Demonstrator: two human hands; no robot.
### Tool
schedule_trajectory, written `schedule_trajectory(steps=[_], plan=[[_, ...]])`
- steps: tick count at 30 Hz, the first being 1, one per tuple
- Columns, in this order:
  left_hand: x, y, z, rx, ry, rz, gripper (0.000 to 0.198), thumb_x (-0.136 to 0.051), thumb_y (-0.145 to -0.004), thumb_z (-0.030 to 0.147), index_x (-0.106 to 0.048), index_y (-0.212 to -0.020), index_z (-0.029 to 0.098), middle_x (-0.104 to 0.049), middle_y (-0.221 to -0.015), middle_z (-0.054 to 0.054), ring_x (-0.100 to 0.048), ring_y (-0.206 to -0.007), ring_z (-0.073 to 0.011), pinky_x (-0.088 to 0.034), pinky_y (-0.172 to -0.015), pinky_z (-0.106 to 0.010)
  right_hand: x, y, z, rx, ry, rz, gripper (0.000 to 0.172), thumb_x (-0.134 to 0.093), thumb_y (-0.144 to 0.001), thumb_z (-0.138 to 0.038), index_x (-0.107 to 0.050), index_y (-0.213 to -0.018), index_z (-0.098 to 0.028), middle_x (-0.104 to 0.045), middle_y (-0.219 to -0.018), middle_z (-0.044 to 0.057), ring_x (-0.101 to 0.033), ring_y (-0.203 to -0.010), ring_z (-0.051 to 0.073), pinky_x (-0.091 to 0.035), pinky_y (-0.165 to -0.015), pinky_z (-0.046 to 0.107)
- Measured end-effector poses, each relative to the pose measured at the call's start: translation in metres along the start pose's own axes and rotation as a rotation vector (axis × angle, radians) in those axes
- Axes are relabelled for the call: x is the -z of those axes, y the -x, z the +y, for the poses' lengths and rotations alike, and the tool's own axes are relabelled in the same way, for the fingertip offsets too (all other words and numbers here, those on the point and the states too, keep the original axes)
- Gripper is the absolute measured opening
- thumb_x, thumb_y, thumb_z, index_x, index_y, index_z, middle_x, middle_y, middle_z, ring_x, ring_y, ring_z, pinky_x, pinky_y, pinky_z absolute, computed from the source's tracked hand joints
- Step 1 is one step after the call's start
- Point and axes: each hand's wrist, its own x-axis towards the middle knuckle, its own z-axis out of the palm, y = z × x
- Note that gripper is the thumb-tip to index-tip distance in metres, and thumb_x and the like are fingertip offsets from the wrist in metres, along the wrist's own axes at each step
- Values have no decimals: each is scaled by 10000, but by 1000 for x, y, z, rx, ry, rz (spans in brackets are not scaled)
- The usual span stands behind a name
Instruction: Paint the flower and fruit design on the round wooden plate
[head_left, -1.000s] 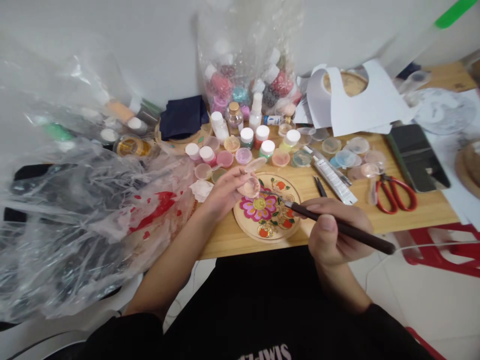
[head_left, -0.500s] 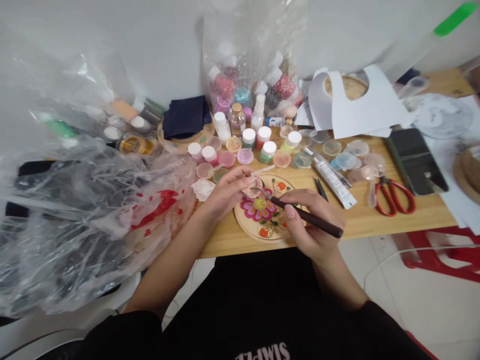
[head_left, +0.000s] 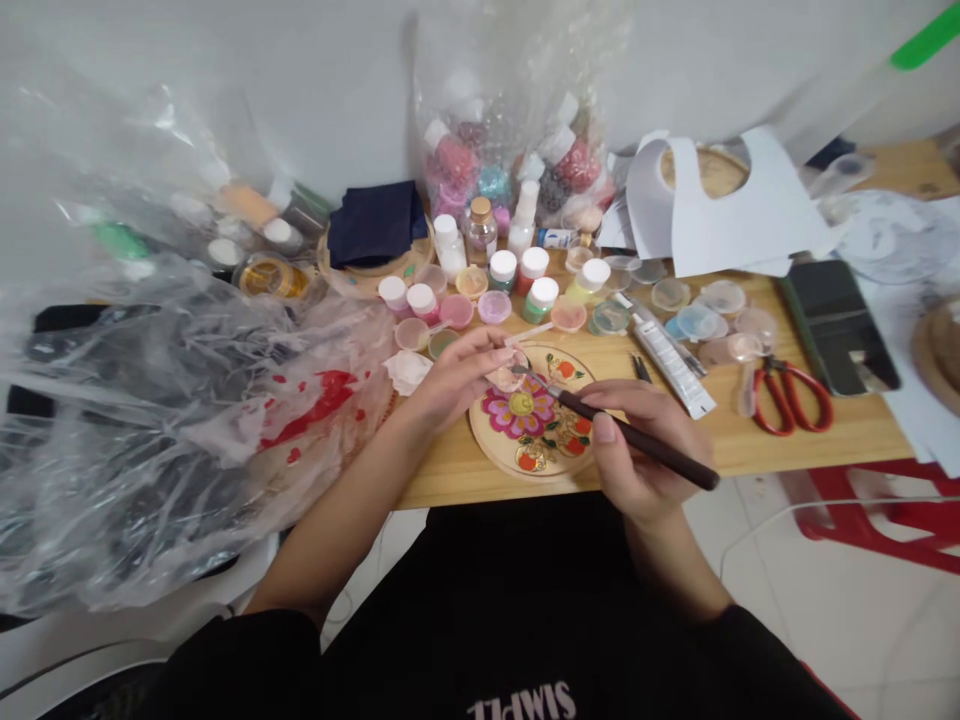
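Observation:
My left hand pinches a small plastic cup of pale pink stuff over the edge of a round wooden board. A thin whitish stick pokes out by its fingertips; whether it lies in the hand or the cup I cannot tell. In my right hand is a small spatula with a dark handle, its metal tip at the cup. Beneath both hands, the board carries a pink and purple flower and orange fruits with gold outlines.
Lidded jars and small open cups crowd the space behind the board. A white tube, red-handled pliers and a phone lie to the right. Crumpled clear plastic covers the left side. A crumpled tissue sits near my left hand.
My right hand and the spatula have shifted slightly right and down, showing more of the orange fruits. My left hand still holds the cup in about the same place.

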Motion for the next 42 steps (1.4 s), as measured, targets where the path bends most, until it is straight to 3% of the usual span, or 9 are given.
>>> schedule_trajectory(steps=[9, 15, 23, 27, 33, 42], plan=[[4, -3, -1, 15, 1, -19, 395, -916, -681, 392, -673, -879, 152, -704, -786, -4, -649, -691, -112, -480, -658, -256, 9, 10, 7, -65, -56, 231, 78, -686, -918, -276, -751, -940, -239, -748, -772, 15, -741, -695, 192, -588, -562, 333], [1, -3, 0, 5, 19, -27, 413, -926, -666, 402, -638, -830, 155, -696, -736, 17, -624, -654, -80, -474, -640, -219, 21, 24, 29, -101, 26, 347, 139, -710, -893, -348, -734, -852, -218, -731, -724, 5, -713, -623, 195, -550, -533, 341], [2, -3, 0, 9, 13, -25, 409, -933, -661, 407, -656, -843, 168, -693, -767, 24, -633, -692, -82, -479, -665, -225, 21, 44, 45, -119, 56, 304, 93, -689, -927, -280, -725, -870, -215, -748, -761, -1, -728, -635, 161, -552, -560, 299], [2, -3, 0, 0, -5, -37, 404, -924, -677, 427, -661, -843, 169, -685, -760, 29, -616, -673, -72, -485, -660, -222, 18, 44, 45, -139, 79, 316, 102, -677, -948, -249, -732, -868, -216, -732, -713, -18, -703, -596, 129, -534, -553, 268], [0, -2, 2, 40, 20, 19, 465, -978, -593, 412, -675, -823, 144, -695, -737, 7, -630, -673, -87, -480, -642, -217, 20, 46, 39, -200, 106, 281, 126, -681, -952, -251, -742, -846, -219, -726, -684, -22, -699, -573, 129, -538, -539, 261], [2, -3, -1, -3, -13, 0, 365, -905, -686, 381, -659, -858, 172, -681, -780, 13, -623, -696, -93, -486, -648, -233, 16, 41, 39, -175, 118, 321, 152, -701, -949, -292, -752, -828, -214, -717, -645, -31, -674, -516, 112, -513, -487, 248]])
